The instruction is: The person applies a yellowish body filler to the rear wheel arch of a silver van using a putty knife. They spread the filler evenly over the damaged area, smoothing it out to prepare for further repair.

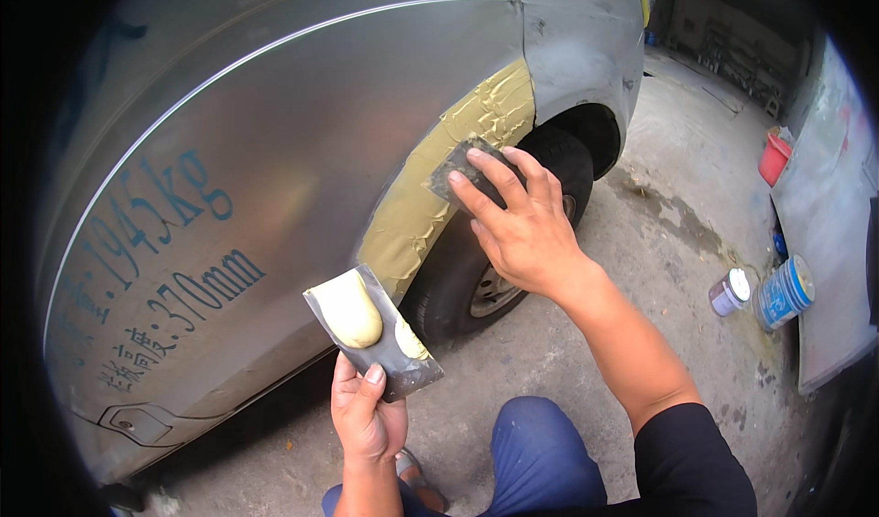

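Observation:
My left hand (pixel 371 410) grips the lower end of a dark flat plate (pixel 395 362), thumb on top. On the plate sit a thick mound of pale yellow body filler (pixel 350 311) and a smaller smear near its right edge. My right hand (pixel 525 218) holds a dark, filler-stained flat spreader (pixel 463 173), its fingers spread over the back. The spreader lies over the band of yellow filler (pixel 405 221) along the wheel arch of a grey vehicle body (pixel 329 125). Above the spreader the filler is ridged and rough; below it is smoother, with a ragged lower edge.
Below the arch is a wheel with a black tire (pixel 439 304). On the concrete floor (pixel 659 338) at right stand a white-lidded can (pixel 729 292) and a blue bucket (pixel 783 294). A grey painted panel (pixel 827 242) leans beyond them, near a red bucket (pixel 774 158).

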Available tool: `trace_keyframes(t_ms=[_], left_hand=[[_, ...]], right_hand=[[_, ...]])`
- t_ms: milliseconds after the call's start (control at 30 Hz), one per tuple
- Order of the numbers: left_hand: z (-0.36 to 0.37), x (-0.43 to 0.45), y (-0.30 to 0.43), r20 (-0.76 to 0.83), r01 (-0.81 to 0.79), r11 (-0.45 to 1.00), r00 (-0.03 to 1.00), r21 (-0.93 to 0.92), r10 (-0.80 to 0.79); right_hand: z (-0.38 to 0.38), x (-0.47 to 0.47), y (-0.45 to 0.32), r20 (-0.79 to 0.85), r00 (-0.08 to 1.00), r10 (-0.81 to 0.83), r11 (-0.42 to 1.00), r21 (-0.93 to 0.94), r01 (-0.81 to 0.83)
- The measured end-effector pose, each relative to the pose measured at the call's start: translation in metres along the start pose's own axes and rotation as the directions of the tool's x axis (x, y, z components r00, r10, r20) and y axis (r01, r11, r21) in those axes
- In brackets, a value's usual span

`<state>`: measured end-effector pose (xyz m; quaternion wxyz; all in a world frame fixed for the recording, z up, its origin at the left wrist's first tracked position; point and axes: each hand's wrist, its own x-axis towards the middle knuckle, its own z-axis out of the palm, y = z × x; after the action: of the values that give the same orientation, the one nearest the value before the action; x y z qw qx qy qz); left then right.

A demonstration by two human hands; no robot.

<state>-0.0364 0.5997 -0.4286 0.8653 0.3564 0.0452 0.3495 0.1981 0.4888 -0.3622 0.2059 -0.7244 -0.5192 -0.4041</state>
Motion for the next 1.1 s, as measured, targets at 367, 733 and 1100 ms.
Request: trace_keyframes(t_ms=[367, 733, 1100], left_hand=[[-0.011, -0.004, 0.006, -0.033, 0.016, 1.000, 0.999, 0.004, -0.016], [-0.013, -0.002, 0.002, -0.015, 0.061, 0.998, 0.998, -0.018, -0.061], [0.002, -0.003, -0.018, 0.002, 0.135, 0.990, 0.991, -0.032, -0.135]], right_hand=[[0.011, 0.028, -0.002, 0.016, 0.999, -0.052, 0.997, -0.049, 0.052], [0.018, -0.013, 0.011, -0.001, 1.000, 0.005, 1.000, 0.012, -0.005], [-0.023, -0.100, -0.065, 0.202, 0.978, -0.045, -0.029, 0.979, -0.204]])
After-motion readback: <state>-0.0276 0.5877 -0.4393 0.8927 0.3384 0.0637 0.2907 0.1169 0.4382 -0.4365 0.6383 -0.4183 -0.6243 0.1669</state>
